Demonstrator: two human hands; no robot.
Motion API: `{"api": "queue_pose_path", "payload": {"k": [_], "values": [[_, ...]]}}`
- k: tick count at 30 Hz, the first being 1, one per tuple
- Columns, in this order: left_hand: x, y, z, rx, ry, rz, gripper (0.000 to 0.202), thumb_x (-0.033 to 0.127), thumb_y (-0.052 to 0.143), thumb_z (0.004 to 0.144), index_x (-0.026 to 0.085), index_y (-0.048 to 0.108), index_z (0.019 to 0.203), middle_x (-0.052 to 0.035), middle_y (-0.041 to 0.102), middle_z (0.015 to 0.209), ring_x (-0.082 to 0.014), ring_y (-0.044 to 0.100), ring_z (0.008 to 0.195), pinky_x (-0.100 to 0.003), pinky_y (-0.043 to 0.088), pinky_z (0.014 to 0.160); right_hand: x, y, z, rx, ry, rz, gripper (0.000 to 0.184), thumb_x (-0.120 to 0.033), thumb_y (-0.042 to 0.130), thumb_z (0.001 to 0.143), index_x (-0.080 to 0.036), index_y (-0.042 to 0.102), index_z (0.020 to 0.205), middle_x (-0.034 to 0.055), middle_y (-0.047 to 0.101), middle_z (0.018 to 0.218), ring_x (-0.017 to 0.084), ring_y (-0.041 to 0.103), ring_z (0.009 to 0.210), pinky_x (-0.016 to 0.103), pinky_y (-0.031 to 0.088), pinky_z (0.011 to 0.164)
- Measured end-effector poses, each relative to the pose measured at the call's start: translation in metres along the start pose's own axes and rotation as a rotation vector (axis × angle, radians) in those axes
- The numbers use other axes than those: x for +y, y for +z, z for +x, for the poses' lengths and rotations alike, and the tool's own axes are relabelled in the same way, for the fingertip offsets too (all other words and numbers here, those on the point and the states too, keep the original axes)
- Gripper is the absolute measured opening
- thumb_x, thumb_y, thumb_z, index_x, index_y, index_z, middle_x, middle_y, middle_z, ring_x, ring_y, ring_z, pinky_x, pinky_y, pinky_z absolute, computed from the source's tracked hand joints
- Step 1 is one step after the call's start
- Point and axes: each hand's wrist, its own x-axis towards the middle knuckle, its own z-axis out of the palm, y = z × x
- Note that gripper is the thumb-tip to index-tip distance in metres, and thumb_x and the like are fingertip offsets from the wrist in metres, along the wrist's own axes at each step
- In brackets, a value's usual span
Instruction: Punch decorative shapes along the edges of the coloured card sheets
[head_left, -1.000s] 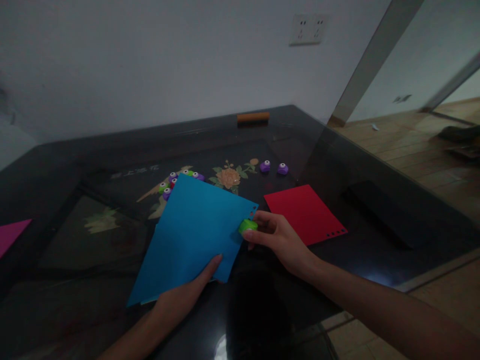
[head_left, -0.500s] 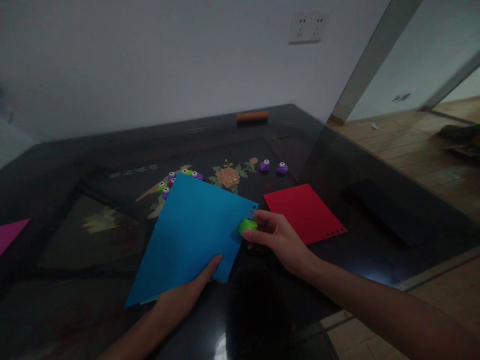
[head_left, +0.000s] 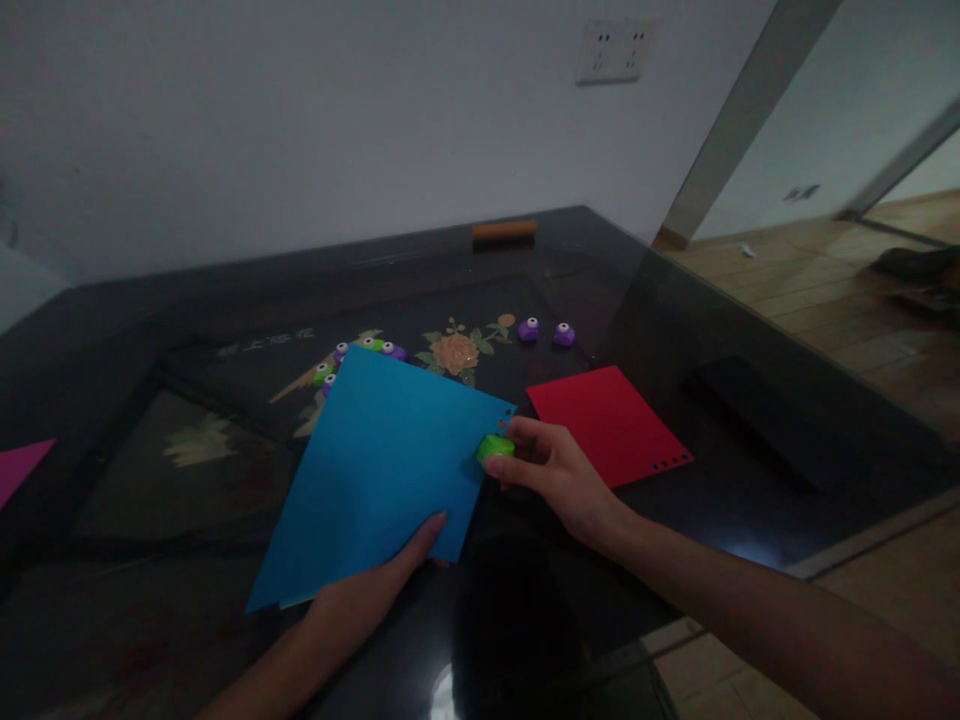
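Note:
My left hand (head_left: 390,575) grips the lower edge of a blue sheet (head_left: 382,460), thumb on top and fingers underneath. The sheet is tilted above the table, and a pale edge shows beneath its lower left. At its right edge, my right hand (head_left: 555,465) pinches a small green clip-like piece (head_left: 493,450) between thumb and fingers. The piece overlaps the sheet's edge; whether it grips the paper I cannot tell. Small dark holes show near the sheet's upper right corner. Behind the sheet lie several green and purple pieces with eyes (head_left: 388,350), partly covered.
A red sheet (head_left: 607,425) with holes along one edge lies to the right. Two purple eyed pieces (head_left: 529,329) sit beyond it. A brown cylinder (head_left: 504,233) rests at the table's back, a dark flat object (head_left: 754,420) at right, and a pink sheet (head_left: 22,468) at far left.
Almost nothing differs. The green piece and my right hand have shifted very slightly upward in view, and the blue sheet's left side sits a touch further left.

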Motion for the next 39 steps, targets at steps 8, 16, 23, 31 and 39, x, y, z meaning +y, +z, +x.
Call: {"api": "queue_pose_path", "payload": {"k": [8,16,23,31,39], "values": [[-0.002,0.004,0.002,-0.027,0.005,0.073,0.042,0.035,0.040,0.082,0.024,0.062,0.116,-0.0075,0.063,0.119,-0.0325,0.050,0.118,-0.053,0.027,0.104,-0.001,0.001,0.001,0.003,-0.004,-0.005,0.026,-0.034,0.075,0.064,-0.018,0.059,0.076,-0.0011,0.058,0.073,0.012,0.052,0.067,0.026,0.042,0.063],[0.000,0.001,0.000,0.006,0.006,-0.057,0.040,0.041,0.042,0.080,0.026,0.068,0.106,-0.0052,0.067,0.112,-0.0322,0.054,0.113,-0.051,0.030,0.103,0.000,-0.002,0.004,-0.003,-0.007,0.022,0.026,-0.033,0.075,0.064,-0.017,0.059,0.079,-0.0006,0.059,0.076,0.012,0.054,0.070,0.027,0.043,0.067],[0.013,-0.009,0.006,0.102,-0.069,-0.233,0.042,0.052,0.040,0.080,0.025,0.071,0.087,-0.0041,0.071,0.099,-0.0274,0.061,0.100,-0.044,0.038,0.101,0.000,-0.004,0.004,-0.012,-0.003,-0.023,0.032,-0.039,0.074,0.064,-0.017,0.059,0.081,0.0007,0.060,0.078,0.014,0.055,0.072,0.028,0.043,0.068],[0.019,-0.011,0.007,0.032,-0.087,-0.497,0.046,0.056,0.043,0.078,0.023,0.064,0.055,-0.0007,0.066,0.059,-0.0202,0.062,0.063,-0.036,0.046,0.082,0.001,-0.006,0.005,-0.011,-0.020,-0.034,0.029,-0.036,0.074,0.065,-0.016,0.060,0.082,0.0003,0.059,0.076,0.013,0.053,0.068,0.028,0.043,0.066],[0.019,-0.008,0.009,0.037,-0.094,-0.595,0.048,0.058,0.043,0.077,0.024,0.063,0.051,0.0001,0.063,0.055,-0.0189,0.060,0.060,-0.032,0.044,0.080,0.002,-0.006,0.006,-0.014,-0.042,-0.031,0.029,-0.034,0.072,0.068,-0.017,0.062,0.088,0.0017,0.062,0.079,0.013,0.054,0.069,0.028,0.043,0.066]]}}
